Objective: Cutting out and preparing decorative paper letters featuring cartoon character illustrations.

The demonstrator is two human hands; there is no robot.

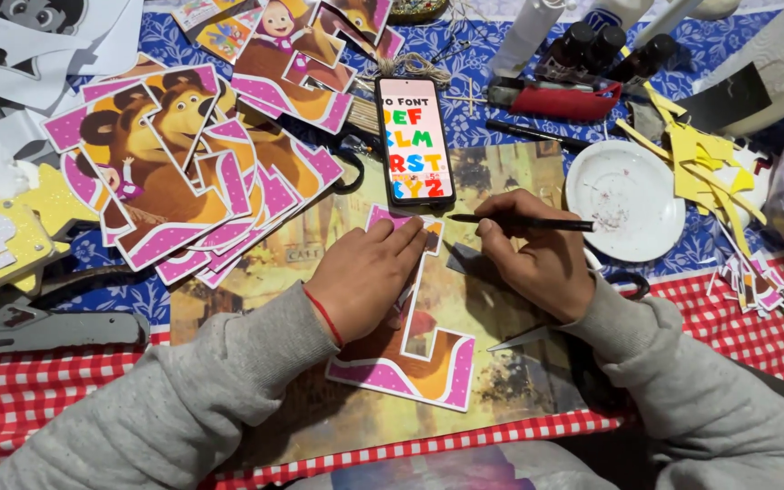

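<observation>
My left hand point(369, 277) lies flat on a big cut-out letter point(419, 358) with a pink dotted border and a cartoon picture, pressing it onto a printed sheet point(501, 181) that serves as a mat. My right hand point(537, 259) grips a thin black knife-like tool point(524, 222), held level, its tip at the letter's upper right edge. A phone point(414, 138) lies just beyond both hands, its screen showing coloured letters.
A heap of similar pink-edged bear cut-outs point(183, 163) lies at the left. A white plate point(623, 200), yellow paper scraps point(705, 163), small dark bottles point(610, 50) and a red case point(564, 100) sit at the right. Scissors point(11, 322) rest at the left edge.
</observation>
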